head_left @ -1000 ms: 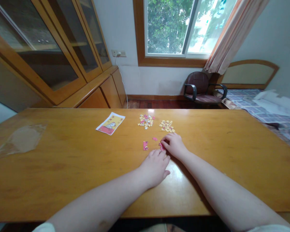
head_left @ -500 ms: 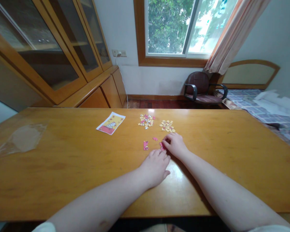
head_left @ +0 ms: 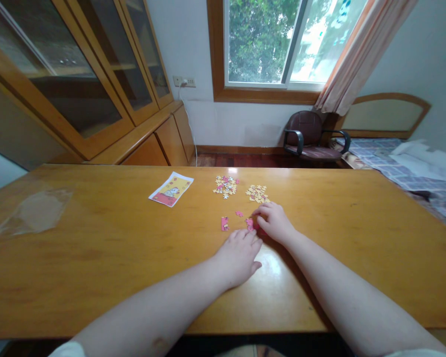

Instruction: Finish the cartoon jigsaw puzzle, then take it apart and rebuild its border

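Note:
My left hand point(head_left: 238, 258) lies palm down on the table with its fingers stretched out. Its fingertips reach the lower edge of a small joined bit of pink jigsaw puzzle point(head_left: 250, 224). Just right of that bit hovers my right hand point(head_left: 275, 221), fingers bent and thumb apart from the index finger, with nothing visible between them. A loose pink puzzle piece point(head_left: 239, 213) sits above, and another joined pink section point(head_left: 225, 223) lies to the left. Beyond the hands are a mixed pile of puzzle pieces point(head_left: 226, 186) and a pile of yellow pieces point(head_left: 257, 193).
A picture card point(head_left: 171, 189) with a white figure on yellow and pink lies left of the piles. A clear plastic bag point(head_left: 37, 212) rests at the table's left. Past the wooden table point(head_left: 134, 258) stand a glass-doored cabinet point(head_left: 130, 114), an armchair point(head_left: 305, 131) and a bed point(head_left: 379, 148).
My right hand has drawn slightly to the right, off the pink joined bit, and more of that bit shows. My left hand has stayed in place.

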Available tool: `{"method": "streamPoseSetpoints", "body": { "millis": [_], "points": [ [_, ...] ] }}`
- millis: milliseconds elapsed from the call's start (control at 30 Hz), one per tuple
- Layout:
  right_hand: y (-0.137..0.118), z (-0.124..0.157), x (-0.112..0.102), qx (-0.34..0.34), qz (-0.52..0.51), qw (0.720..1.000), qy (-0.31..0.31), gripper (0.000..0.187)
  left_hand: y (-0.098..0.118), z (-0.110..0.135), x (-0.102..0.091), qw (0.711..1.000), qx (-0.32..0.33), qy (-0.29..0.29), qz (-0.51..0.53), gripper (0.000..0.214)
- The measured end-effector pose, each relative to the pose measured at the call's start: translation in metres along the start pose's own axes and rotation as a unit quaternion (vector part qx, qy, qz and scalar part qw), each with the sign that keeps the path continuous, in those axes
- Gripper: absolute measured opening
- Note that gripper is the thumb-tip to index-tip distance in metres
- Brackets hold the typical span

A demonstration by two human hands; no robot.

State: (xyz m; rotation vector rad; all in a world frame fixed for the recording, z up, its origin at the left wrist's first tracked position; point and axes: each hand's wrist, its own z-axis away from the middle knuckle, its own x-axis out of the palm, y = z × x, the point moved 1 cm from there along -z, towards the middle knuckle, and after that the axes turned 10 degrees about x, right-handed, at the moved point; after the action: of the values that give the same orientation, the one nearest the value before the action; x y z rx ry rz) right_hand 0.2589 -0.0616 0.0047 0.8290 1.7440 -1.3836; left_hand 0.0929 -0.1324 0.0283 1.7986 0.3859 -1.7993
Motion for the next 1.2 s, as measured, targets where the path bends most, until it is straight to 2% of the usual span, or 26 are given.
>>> {"method": "streamPoseSetpoints", "body": {
  "millis": [100, 200, 333, 500, 700, 800, 933, 1067, 1200],
  "points": [
    [0.006, -0.001, -0.009, 0.015, 0.025, 1.000, 0.002, 0.020, -0.002, 0.000, 0.003, 1.000, 0.001, 0.003, 0.003, 0.050],
    [0.009, -0.001, -0.017, 0.012, 0.035, 0.999, -0.039, 0.018, -0.005, 0.000, 0.004, 1.000, -0.002, 0.005, 0.010, 0.047],
    [0.008, 0.003, -0.021, -0.029, 0.026, 0.995, -0.089, 0.018, -0.008, 0.000, 0.001, 1.000, -0.001, 0.017, 0.017, 0.043],
    [0.006, 0.006, -0.016, -0.072, 0.021, 0.990, -0.122, 0.014, -0.011, -0.001, -0.003, 1.000, -0.006, 0.025, 0.016, 0.038],
    [0.007, 0.005, -0.014, -0.027, -0.011, 0.992, -0.124, 0.005, -0.012, -0.002, -0.007, 0.999, 0.000, 0.039, 0.029, 0.031],
    [0.009, 0.007, -0.012, 0.034, -0.079, 0.986, -0.143, 0.002, -0.015, -0.003, -0.010, 0.997, 0.006, 0.059, 0.045, 0.026],
    [0.009, 0.007, -0.006, 0.130, -0.231, 0.950, -0.162, 0.008, -0.026, -0.003, -0.012, 0.992, -0.035, 0.098, 0.066, 0.020],
    [0.000, 0.007, 0.000, 0.192, -0.379, 0.894, -0.144, 0.031, -0.035, -0.001, -0.013, 0.974, -0.113, 0.170, 0.094, 0.016],
    [-0.014, 0.011, 0.003, 0.226, -0.465, 0.841, -0.160, 0.042, -0.038, 0.000, -0.014, 0.966, -0.121, 0.202, 0.104, 0.018]
  ]
}}
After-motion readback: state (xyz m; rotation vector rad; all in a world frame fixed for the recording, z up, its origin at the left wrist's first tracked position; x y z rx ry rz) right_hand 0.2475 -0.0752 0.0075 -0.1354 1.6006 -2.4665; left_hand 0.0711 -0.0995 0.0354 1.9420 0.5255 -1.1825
